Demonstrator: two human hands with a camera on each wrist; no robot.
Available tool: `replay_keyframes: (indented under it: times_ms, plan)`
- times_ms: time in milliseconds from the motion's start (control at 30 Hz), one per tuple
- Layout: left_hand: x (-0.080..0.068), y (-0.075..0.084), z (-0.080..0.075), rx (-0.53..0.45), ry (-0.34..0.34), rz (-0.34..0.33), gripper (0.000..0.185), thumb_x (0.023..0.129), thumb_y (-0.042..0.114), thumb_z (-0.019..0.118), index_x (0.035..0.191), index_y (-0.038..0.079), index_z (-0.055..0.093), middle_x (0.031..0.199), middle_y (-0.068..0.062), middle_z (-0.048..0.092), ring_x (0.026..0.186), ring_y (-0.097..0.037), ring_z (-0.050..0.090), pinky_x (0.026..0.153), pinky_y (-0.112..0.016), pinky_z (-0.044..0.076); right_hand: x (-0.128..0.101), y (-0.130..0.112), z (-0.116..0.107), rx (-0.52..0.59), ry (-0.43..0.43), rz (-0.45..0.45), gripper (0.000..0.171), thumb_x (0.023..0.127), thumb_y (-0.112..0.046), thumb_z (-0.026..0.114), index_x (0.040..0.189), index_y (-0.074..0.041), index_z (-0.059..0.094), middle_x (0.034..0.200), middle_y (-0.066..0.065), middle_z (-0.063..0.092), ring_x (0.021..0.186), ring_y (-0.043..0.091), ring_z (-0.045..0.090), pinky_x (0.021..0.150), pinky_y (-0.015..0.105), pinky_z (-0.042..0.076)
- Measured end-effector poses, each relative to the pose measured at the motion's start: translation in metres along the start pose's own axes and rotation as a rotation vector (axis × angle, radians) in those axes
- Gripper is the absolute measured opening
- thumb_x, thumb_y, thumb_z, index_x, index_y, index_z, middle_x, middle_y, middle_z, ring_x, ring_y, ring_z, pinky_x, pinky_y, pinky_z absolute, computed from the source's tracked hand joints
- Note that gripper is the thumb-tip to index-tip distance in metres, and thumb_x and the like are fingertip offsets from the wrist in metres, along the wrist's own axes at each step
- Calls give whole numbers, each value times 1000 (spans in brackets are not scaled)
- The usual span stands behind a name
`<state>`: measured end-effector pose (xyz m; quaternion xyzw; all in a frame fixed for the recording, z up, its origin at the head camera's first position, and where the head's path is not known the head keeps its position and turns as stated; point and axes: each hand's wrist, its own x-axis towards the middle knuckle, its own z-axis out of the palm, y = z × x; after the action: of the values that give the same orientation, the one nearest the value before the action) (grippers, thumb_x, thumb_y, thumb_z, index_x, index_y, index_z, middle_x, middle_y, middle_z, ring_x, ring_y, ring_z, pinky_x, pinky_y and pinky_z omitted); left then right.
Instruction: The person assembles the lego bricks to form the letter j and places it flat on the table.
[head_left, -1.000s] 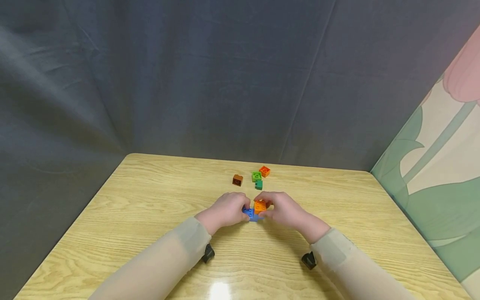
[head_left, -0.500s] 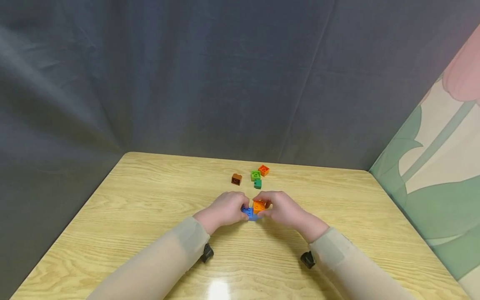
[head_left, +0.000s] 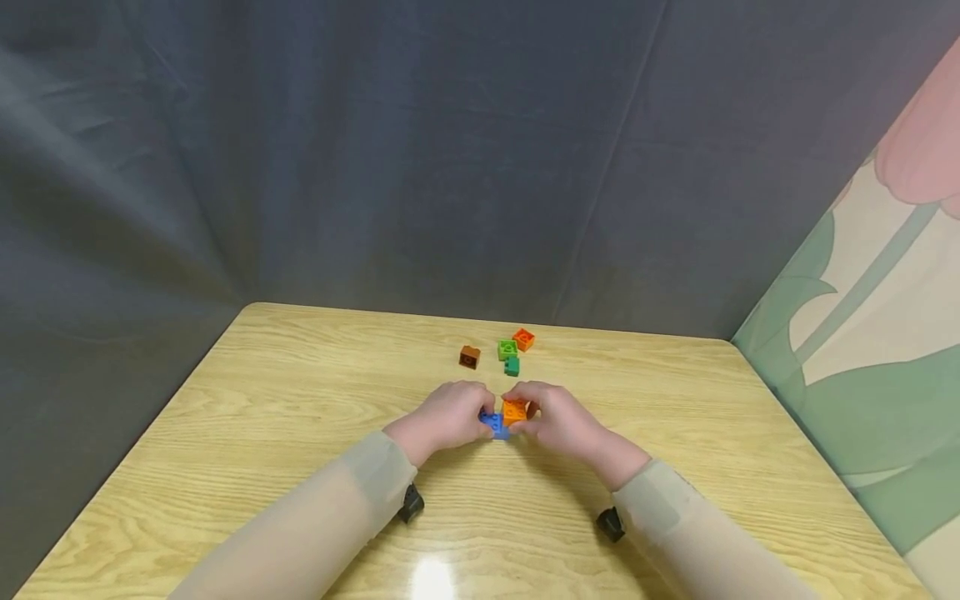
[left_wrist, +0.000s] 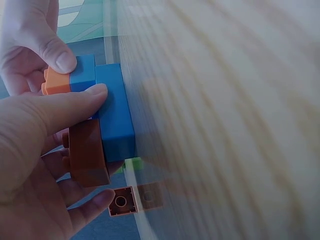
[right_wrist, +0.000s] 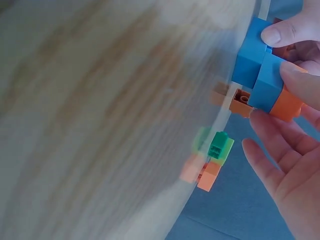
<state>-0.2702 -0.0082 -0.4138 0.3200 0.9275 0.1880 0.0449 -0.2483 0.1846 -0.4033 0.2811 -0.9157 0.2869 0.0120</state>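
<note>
At the middle of the table, my left hand grips a larger blue brick, its thumb on the side. A brown brick sits on that brick's stud side, beside the left fingers. My right hand pinches an orange brick stacked on a smaller blue brick, with the thumb across both. In the wrist views the smaller blue brick lies against the larger one at one end. Whether their studs are joined cannot be told.
Beyond the hands on the wooden table lie a loose brown brick, a lime green brick, a small dark green brick and a red-orange brick. A dark curtain hangs behind the table.
The head view has shifted slightly. Both hands keep nearly the same place and hold. Less blue shows beneath the orange brick than a second ago.
</note>
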Motion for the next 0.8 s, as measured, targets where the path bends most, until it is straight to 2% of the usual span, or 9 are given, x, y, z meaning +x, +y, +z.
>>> replay_keyframes:
  times_ms: [200, 367, 467, 567, 800]
  plan:
    - [0, 2, 2, 14, -5, 8, 17, 73, 30, 74, 75, 20, 61, 72, 10, 51, 62, -11, 46, 58, -26, 37, 1, -2, -3, -90, -50, 16, 37, 71, -11, 75, 105, -15, 61, 97, -9, 58, 81, 9, 51, 75, 28, 43]
    - [-1, 2, 1, 21, -7, 11, 16, 73, 30, 74, 77, 19, 62, 71, 9, 50, 61, -11, 46, 58, -26, 37, 5, -2, -11, -22, -107, 1, 37, 74, -22, 74, 106, -13, 59, 94, -5, 58, 83, 13, 52, 74, 34, 44]
    - [-1, 2, 0, 22, -10, 11, 17, 73, 29, 74, 79, 18, 63, 72, 9, 50, 62, -11, 46, 59, -26, 37, 13, -2, -18, 9, -84, -15, 32, 79, -29, 68, 105, -14, 60, 92, -5, 58, 82, 13, 52, 72, 35, 44]
    - [-1, 2, -1, 29, -4, 13, 17, 73, 30, 74, 79, 18, 63, 73, 10, 50, 63, -11, 46, 60, -26, 37, 25, -1, -25, -9, -39, -12, 23, 83, -29, 63, 102, -16, 61, 89, -7, 57, 79, 11, 52, 70, 31, 44]
    - [-3, 2, -3, 33, 8, 16, 17, 74, 30, 73, 78, 20, 62, 73, 11, 50, 63, -11, 46, 61, -26, 37, 58, 6, -27, -92, -14, 35, 17, 82, -20, 66, 98, -16, 62, 83, -7, 56, 73, 10, 52, 65, 28, 44]
